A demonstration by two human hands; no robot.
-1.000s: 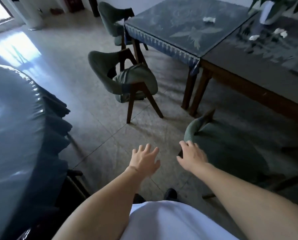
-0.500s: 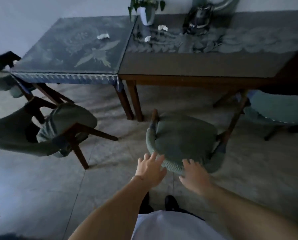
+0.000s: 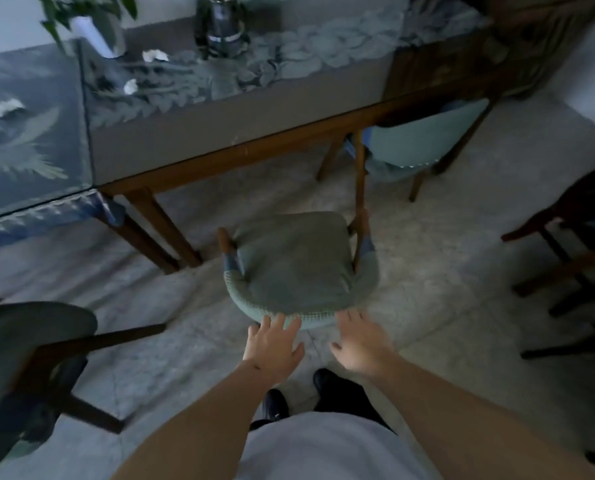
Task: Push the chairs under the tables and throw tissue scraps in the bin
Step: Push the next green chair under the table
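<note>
White shirt hem (image 3: 323, 445) and dark shoes (image 3: 327, 382) nearest, on pale speckled floor tiles (image 3: 462, 289). Above them, left hand (image 3: 272, 344) and right hand (image 3: 360, 341), fingers spread and relaxed, holding nothing, fingertips at the curved woven back rim of the green chair (image 3: 296, 268); actual contact hard to tell. Rounded padded seat, matte green fabric, dark wooden legs and posts. Seat standing clear of the wooden table (image 3: 220, 133), bare floor between its front and the table's brown edge. Wooden table legs to the left of that gap. Another green chair (image 3: 29, 358) near left. Paler blue chair (image 3: 424, 140) tucked under farther right. On the glossy leaf-patterned top, crumpled white tissue scraps (image 3: 130, 86), more (image 3: 155, 55) by the plant pot (image 3: 93, 34); another scrap (image 3: 2, 108) on the adjoining blue-cloth table (image 3: 29, 150).
</note>
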